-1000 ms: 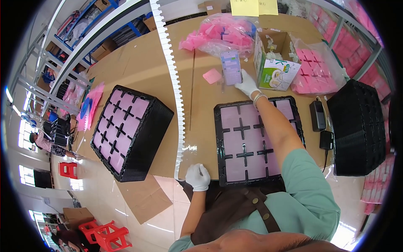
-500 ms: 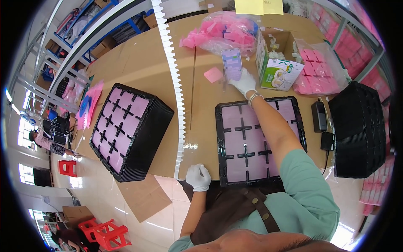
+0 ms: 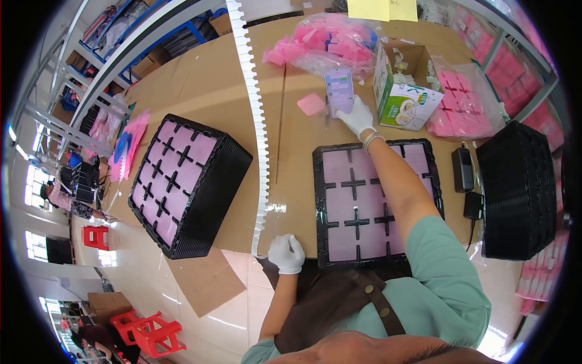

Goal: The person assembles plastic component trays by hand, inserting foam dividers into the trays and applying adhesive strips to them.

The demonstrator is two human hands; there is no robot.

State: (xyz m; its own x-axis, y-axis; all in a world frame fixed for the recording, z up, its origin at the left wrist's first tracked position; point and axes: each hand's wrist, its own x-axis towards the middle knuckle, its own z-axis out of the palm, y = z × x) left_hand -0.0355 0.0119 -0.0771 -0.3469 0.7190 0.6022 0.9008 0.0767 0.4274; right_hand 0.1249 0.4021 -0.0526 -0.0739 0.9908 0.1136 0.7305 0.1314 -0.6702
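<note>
Head camera is showing me the right hand stretched far forward, its gloved fingers wrapping the lower end of a phone with a lit screen, which is lying or being lifted just past the black tray of pink squares. The left hand is resting curled at the near table edge, gripping nothing that I can make out. I am judging this as a pause in the tray work to handle the phone; any next move is calling for a steady lift, since the open carton is standing just beside it on the right and a loose pink pad is lying close on the left. Open tabletop is running between the white toothed strip and the tray, while the black stack is crowding the right side.
</note>
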